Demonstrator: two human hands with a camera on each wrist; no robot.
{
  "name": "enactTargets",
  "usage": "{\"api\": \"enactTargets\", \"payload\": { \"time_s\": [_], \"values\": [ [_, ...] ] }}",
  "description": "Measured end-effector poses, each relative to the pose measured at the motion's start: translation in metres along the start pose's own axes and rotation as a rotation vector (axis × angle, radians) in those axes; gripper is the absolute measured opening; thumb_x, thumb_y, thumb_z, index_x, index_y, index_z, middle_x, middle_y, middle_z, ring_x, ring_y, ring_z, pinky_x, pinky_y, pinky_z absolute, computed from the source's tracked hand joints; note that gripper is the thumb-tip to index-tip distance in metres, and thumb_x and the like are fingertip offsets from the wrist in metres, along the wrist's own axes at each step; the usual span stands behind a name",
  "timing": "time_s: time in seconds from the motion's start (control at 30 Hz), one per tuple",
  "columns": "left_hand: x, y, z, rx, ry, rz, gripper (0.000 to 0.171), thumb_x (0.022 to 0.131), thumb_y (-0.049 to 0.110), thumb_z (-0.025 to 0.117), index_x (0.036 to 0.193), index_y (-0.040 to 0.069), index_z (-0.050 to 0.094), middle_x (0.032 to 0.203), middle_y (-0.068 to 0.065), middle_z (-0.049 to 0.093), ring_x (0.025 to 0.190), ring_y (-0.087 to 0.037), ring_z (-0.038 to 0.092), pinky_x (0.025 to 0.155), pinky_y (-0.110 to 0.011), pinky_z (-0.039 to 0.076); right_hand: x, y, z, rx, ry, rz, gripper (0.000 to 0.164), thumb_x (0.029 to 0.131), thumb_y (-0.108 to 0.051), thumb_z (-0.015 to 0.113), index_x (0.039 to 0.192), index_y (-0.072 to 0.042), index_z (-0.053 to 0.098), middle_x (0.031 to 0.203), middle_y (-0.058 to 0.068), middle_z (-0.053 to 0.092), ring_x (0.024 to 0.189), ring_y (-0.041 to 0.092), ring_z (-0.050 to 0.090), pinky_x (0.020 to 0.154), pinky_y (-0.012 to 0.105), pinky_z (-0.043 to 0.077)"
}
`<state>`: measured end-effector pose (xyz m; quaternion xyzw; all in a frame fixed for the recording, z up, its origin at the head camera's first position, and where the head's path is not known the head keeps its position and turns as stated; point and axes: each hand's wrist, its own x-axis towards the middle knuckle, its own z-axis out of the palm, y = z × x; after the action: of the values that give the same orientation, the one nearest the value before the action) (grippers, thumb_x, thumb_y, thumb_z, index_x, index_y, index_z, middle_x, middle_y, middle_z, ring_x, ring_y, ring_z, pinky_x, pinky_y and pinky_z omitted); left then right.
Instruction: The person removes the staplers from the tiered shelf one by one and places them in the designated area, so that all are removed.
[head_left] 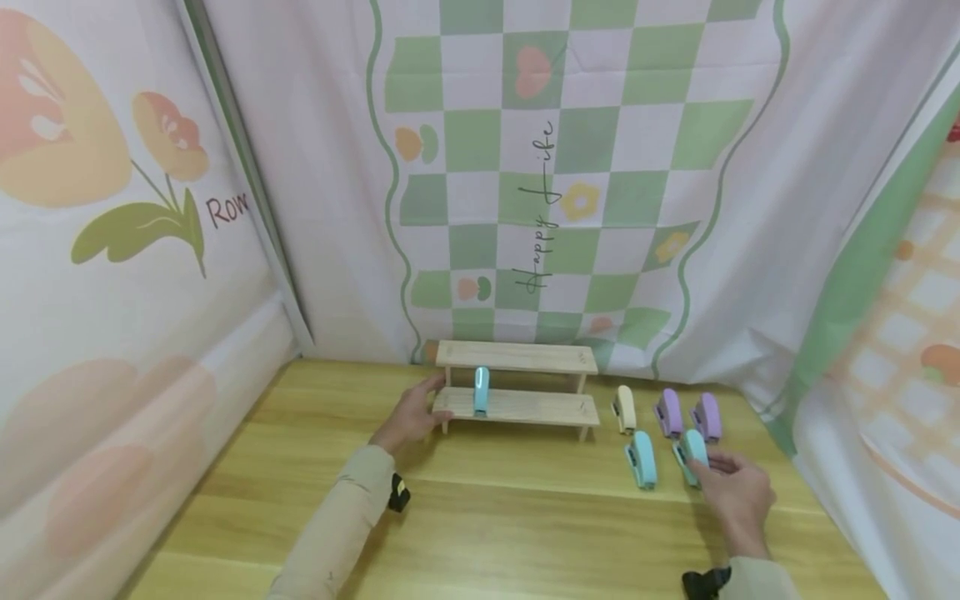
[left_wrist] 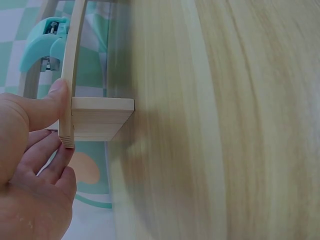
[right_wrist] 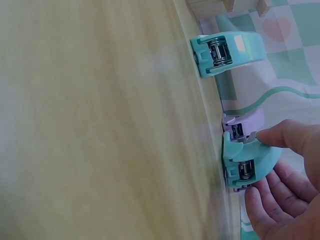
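My left hand (head_left: 408,419) grips the left end of a two-tier wooden shelf (head_left: 536,407). In the left wrist view its thumb (left_wrist: 56,97) lies on the lower board, with the fingers beneath. A light-blue stapler (head_left: 482,390) stands on that board toward the left. On the right, my right hand (head_left: 738,493) holds a teal stapler (head_left: 693,450) between thumb and fingers, low over the table. Beside it stands another teal stapler (head_left: 642,458). Behind are a cream stapler (head_left: 626,408) and two purple staplers, the left one (head_left: 670,412) and the right one (head_left: 707,416).
The wooden table (head_left: 495,525) reaches back to a green-and-white checked curtain (head_left: 525,208) right behind the shelf. A flower-print curtain (head_left: 142,333) hangs along the left side, another curtain (head_left: 892,358) along the right.
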<state>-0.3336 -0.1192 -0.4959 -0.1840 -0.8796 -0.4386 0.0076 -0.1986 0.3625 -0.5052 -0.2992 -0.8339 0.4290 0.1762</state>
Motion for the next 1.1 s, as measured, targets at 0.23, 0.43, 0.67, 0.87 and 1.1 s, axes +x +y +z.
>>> {"api": "enactTargets", "payload": {
  "time_s": [0.23,0.43,0.67,0.87,1.1],
  "values": [
    [-0.001,0.003,0.000,-0.011,-0.002,-0.010,0.076,0.092,0.010,0.080,0.159,0.008,0.044,0.158,-0.018,0.054,0.151,-0.041,0.045,0.129,-0.061,0.032,0.004,0.002,0.002,0.010,-0.005,-0.013,0.046,0.088,-0.017,0.084,0.127,0.004,0.069,0.114,0.024,0.078,0.066,-0.005,0.055,0.096,0.040,0.046],
    [-0.001,0.002,0.000,-0.027,0.001,-0.006,0.075,0.093,0.011,0.079,0.159,0.008,0.045,0.158,-0.018,0.054,0.152,-0.041,0.044,0.129,-0.061,0.032,0.007,0.000,-0.004,-0.060,-0.015,-0.061,0.053,0.087,-0.028,0.086,0.127,0.002,0.070,0.118,0.023,0.078,0.065,-0.010,0.054,0.064,0.012,0.043],
    [-0.001,0.002,-0.001,-0.030,0.010,-0.019,0.074,0.092,0.010,0.080,0.158,0.009,0.046,0.158,-0.018,0.054,0.152,-0.041,0.043,0.129,-0.062,0.031,-0.001,-0.036,-0.007,-0.046,-0.126,-0.217,0.066,0.091,-0.039,0.084,0.140,0.000,0.062,0.140,0.028,0.066,0.112,0.035,0.073,0.067,0.004,0.048],
    [-0.001,0.002,-0.001,-0.030,0.009,-0.020,0.075,0.092,0.009,0.079,0.159,0.009,0.045,0.158,-0.018,0.054,0.152,-0.041,0.043,0.130,-0.062,0.030,-0.017,-0.079,0.020,0.003,-0.236,-0.398,0.064,0.094,-0.038,0.081,0.140,0.001,0.061,0.139,0.029,0.066,0.126,0.044,0.066,0.096,0.017,0.058],
    [-0.002,0.005,-0.001,-0.028,0.006,-0.027,0.076,0.092,0.009,0.080,0.159,0.010,0.045,0.158,-0.018,0.055,0.152,-0.042,0.044,0.129,-0.062,0.031,-0.037,-0.122,0.070,0.046,-0.353,-0.442,0.060,0.095,-0.036,0.080,0.140,0.000,0.061,0.140,0.027,0.066,0.131,0.044,0.063,0.115,0.056,0.052]
  ]
}}
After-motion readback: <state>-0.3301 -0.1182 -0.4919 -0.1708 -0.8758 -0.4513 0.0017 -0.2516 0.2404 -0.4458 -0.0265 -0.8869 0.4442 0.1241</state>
